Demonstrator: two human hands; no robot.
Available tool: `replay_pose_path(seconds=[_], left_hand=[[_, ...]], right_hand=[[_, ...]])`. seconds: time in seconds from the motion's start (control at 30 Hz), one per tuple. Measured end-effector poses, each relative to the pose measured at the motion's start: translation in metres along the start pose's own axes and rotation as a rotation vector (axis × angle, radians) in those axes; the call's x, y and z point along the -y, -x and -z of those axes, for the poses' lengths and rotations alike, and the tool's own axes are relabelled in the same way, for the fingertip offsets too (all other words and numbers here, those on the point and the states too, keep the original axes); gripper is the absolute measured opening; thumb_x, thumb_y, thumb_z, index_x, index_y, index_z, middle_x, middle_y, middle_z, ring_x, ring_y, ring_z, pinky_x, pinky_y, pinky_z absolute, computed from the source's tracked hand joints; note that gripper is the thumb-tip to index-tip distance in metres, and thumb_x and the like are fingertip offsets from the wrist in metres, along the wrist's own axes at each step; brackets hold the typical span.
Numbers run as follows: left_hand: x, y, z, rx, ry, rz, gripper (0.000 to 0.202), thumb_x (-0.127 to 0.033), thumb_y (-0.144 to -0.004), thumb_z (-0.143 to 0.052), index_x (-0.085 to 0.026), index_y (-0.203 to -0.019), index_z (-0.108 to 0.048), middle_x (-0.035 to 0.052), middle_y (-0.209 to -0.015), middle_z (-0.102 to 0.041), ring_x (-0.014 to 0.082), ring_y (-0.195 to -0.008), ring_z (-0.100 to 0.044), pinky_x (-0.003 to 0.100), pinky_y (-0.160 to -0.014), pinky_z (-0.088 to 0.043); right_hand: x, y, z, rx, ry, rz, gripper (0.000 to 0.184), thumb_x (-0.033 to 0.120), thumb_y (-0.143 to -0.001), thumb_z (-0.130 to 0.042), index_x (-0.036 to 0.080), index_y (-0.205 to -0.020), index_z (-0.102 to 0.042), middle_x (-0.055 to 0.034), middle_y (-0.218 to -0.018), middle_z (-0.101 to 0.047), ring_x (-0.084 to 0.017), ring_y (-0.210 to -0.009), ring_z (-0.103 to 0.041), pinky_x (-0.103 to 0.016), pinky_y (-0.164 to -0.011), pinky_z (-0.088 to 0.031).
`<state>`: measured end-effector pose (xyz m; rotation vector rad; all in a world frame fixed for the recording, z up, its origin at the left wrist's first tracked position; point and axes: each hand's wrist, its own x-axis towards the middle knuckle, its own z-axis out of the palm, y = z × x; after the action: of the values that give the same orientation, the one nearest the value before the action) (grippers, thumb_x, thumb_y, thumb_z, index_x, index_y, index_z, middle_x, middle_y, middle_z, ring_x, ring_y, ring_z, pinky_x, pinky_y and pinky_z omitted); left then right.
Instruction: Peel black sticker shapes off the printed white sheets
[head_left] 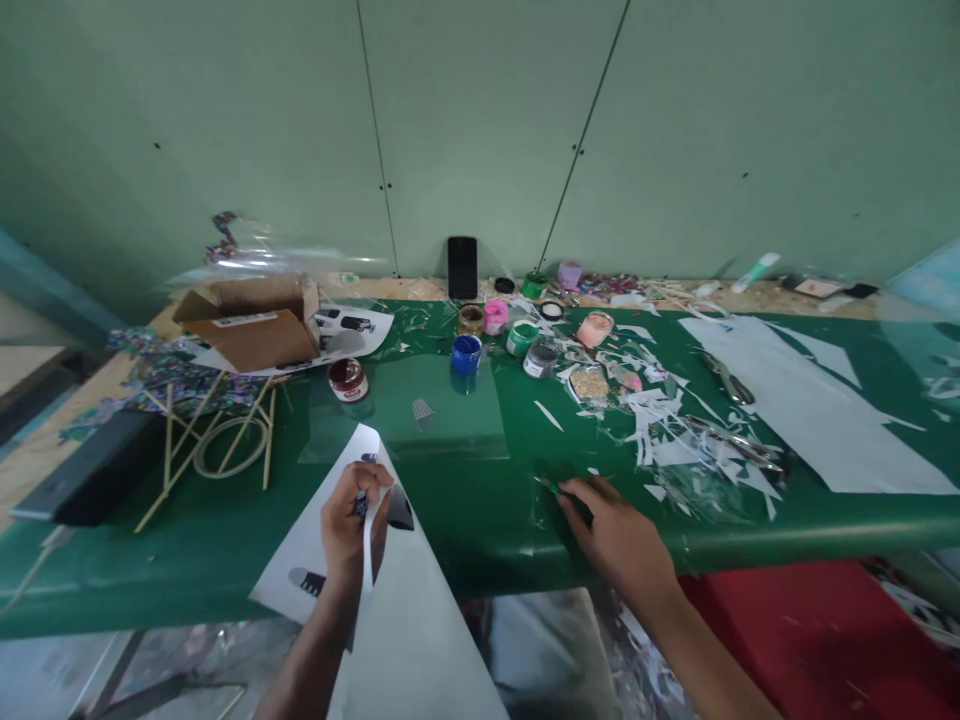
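My left hand [351, 518] is closed on a white printed paper sheet [416, 640], which is folded over itself and hangs past the table's front edge. Dark printed shapes show on the sheet around my fingers. Low over the green table mat [480, 520], my right hand [619, 530] pinches a slim green tool with a pale, pointed tip [551, 487]; its exact kind is too small to make out. Ahead of my left hand lies a clear plastic sheet [472, 430] with a small grey striped cutout [423, 411] on it.
Open paint jars, including a blue one [466, 355] and a dark red one [348, 380], stand mid-table. Paper scraps [660, 430], pliers [726, 380] and a large white sheet [832, 410] lie right. Left are a cardboard box [255, 335] and thin sticks [169, 450]. A phone [462, 268] leans on the wall.
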<state>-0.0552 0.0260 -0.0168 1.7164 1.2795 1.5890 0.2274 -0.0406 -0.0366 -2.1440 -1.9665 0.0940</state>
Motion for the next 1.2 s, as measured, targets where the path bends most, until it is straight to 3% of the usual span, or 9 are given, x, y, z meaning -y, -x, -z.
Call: replay_pose_path(seconds=[0.37,0.8,1.03,1.2], left_hand=[[0.001,-0.001,0.002,0.014,-0.013,0.001,0.026,-0.019,-0.071,-0.061,-0.020,-0.058,-0.039,0.0001,-0.067,-0.059,0.0134,-0.064,-0.056,0.025,-0.061,-0.042],[0.002,0.000,0.002,0.012,0.014,0.018,0.025,-0.018,-0.072,-0.060,-0.020,-0.060,-0.038,-0.0007,-0.069,-0.057,0.0136,-0.066,-0.055,0.025,-0.064,-0.042],[0.000,0.000,0.002,-0.012,-0.033,0.023,0.025,-0.020,-0.070,-0.061,-0.020,-0.058,-0.039,0.0002,-0.068,-0.058,0.0145,-0.065,-0.055,0.026,-0.062,-0.042],[0.002,0.003,0.005,-0.011,-0.004,0.036,0.025,-0.020,-0.070,-0.061,-0.021,-0.060,-0.038,0.0002,-0.068,-0.057,0.0150,-0.066,-0.054,0.027,-0.063,-0.042]], right_hand=[[-0.003,-0.004,-0.003,-0.028,-0.001,0.090,0.024,0.031,-0.093,-0.042,0.027,-0.098,-0.065,-0.0022,-0.098,-0.066,-0.014,-0.067,-0.065,-0.024,-0.052,-0.045],[0.012,-0.005,-0.003,-0.006,0.230,0.110,0.025,0.030,-0.096,-0.037,0.024,-0.098,-0.061,-0.0024,-0.094,-0.067,-0.013,-0.054,-0.062,-0.023,-0.042,-0.026],[0.048,-0.007,-0.009,-0.035,0.027,0.301,0.022,0.025,-0.095,-0.038,0.023,-0.096,-0.060,-0.0022,-0.088,-0.069,-0.012,-0.056,-0.063,-0.023,-0.045,-0.031],[0.032,-0.009,-0.005,-0.101,-0.086,0.137,0.025,0.030,-0.094,-0.038,0.023,-0.100,-0.061,-0.0043,-0.096,-0.070,-0.015,-0.067,-0.066,-0.023,-0.051,-0.041]])
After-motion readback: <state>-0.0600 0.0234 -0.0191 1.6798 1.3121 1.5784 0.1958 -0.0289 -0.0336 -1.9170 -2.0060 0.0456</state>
